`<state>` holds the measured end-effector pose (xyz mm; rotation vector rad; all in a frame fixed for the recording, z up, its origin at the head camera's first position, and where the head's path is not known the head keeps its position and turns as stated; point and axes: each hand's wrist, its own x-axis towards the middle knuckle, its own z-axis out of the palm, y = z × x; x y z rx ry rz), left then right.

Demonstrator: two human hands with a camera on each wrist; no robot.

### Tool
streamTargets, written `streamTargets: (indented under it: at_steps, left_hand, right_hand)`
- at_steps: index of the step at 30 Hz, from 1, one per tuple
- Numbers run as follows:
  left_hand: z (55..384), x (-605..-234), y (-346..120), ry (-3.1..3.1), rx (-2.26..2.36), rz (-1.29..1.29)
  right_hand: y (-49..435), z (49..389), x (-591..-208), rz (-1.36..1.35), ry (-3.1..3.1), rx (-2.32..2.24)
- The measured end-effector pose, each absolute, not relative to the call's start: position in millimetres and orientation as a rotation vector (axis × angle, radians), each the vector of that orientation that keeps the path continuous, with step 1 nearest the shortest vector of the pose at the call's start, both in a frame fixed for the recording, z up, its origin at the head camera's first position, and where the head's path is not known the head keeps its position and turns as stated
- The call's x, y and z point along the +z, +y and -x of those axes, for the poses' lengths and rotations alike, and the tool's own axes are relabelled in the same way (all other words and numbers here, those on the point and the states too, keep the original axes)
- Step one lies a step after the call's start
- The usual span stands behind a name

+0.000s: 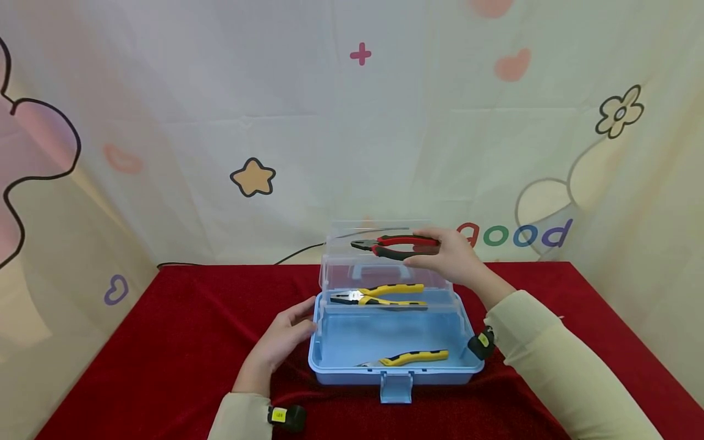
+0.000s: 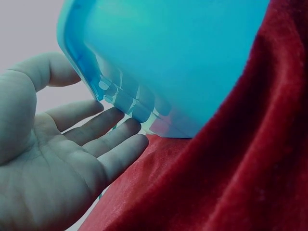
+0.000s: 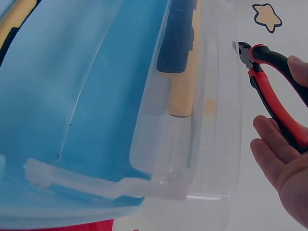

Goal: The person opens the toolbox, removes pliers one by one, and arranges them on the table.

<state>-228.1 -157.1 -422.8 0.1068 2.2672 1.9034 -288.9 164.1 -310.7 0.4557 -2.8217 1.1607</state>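
My right hand (image 1: 448,255) grips the handles of red-and-black pliers (image 1: 397,244), held above the raised clear tray, their jaws pointing left. Below, a blue toolbox (image 1: 396,377) stands with its clear lid (image 1: 379,229) up. Inside the clear tray (image 1: 341,308) lie yellow-and-black pliers (image 1: 360,297). Another yellow-handled tool (image 1: 415,357) rests on the box's floor near the front, its head partly hidden by the front wall. My left hand (image 1: 286,336) touches the toolbox's left side, fingers nearly straight along the wall, as the left wrist view also shows (image 2: 67,149).
Red velvet cloth (image 1: 192,342) covers the table, with folds beside the box. A front latch (image 1: 396,389) hangs down from the box. Behind stands a pale printed curtain (image 1: 297,122), and a thin dark cable (image 1: 299,251) runs along its foot.
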Motion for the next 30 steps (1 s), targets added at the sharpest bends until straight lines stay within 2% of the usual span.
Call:
streamTargets:
  at_steps: [30]
  left_hand:
    - [228.2, -422.3, -156.1, 2.306, 1.851, -0.085]
  right_hand:
    - [194.1, 263.8, -328.4, -0.391, -2.657, 1.352]
